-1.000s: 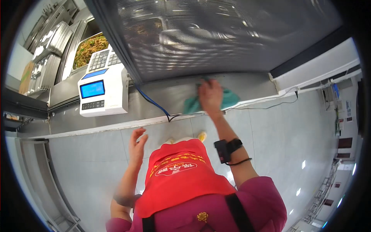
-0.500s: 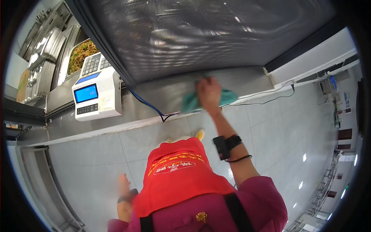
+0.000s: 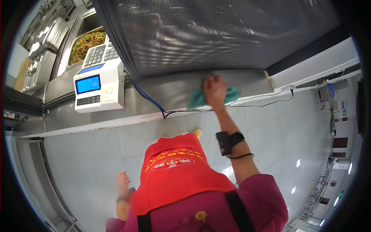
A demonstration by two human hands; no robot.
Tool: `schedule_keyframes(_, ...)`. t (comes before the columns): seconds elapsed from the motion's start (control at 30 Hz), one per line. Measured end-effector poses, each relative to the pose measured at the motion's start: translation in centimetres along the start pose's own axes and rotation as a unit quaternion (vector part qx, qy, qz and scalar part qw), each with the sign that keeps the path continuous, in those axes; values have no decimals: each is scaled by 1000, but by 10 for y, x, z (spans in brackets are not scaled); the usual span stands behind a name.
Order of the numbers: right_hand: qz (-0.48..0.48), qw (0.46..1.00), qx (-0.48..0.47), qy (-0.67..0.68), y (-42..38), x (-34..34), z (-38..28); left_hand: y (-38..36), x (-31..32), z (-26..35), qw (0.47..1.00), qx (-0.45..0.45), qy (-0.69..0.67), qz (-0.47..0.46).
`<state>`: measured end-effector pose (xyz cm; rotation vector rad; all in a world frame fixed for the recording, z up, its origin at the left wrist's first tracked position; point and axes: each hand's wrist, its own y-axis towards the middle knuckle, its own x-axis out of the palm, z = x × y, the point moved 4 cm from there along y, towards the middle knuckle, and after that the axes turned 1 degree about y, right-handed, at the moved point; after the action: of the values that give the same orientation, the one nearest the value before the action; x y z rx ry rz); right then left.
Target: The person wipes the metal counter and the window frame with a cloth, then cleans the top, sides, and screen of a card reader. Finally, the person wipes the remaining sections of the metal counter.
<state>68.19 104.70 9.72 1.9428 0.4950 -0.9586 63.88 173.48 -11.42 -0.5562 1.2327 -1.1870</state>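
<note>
On the steel ledge (image 3: 174, 89) under the mesh screen, my right hand (image 3: 215, 92) presses down on a green cloth (image 3: 198, 99), which spreads out on both sides of it. My left hand (image 3: 123, 181) hangs low beside the red apron (image 3: 174, 174), over the floor; it is small and blurred, and its fingers are hard to make out. Blue and black cables (image 3: 150, 101) cross the ledge to the left of the cloth.
A white card terminal (image 3: 96, 87) with a blue screen stands on the ledge at left. Behind it is a tray of food (image 3: 87, 45). The dark mesh screen (image 3: 216, 34) rises behind the ledge. Stacked metal trays (image 3: 42, 71) are at far left.
My right hand and the cloth have shifted slightly to the right along the ledge. The view has tilted a little. My left hand stays low beside the apron.
</note>
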Motion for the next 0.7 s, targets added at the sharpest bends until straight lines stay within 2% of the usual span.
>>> schedule_keyframes(0.07,-36,998,-38,45,1,6,-56,-1,8,3,1000,19,1,-21)
schedule_keyframes(0.13,-13,996,-67,56,2,4,-81,-8,19,18,998,49,19,-38)
schedule_keyframes(0.23,-87,995,26,40,3,1,-20,-12,36,43,995,88,39,-40)
schedule_keyframes(0.27,-62,997,40,1,3,-7,-2,-6,34,43,995,88,38,-27)
schedule_keyframes(0.33,-30,999,44,-14,4,-6,-2,0,30,38,996,77,35,-17)
schedule_keyframes(0.43,-36,999,26,-14,-2,10,-30,0,27,30,997,55,43,-27)
schedule_keyframes(0.53,-89,996,2,8,1,0,-31,-1,27,34,996,55,62,-38)
schedule_keyframes(0.63,-60,996,49,-37,1,-9,12,0,32,40,995,72,60,-34)
schedule_keyframes(0.7,-57,995,69,-54,3,-2,12,-2,33,40,994,80,67,-20)
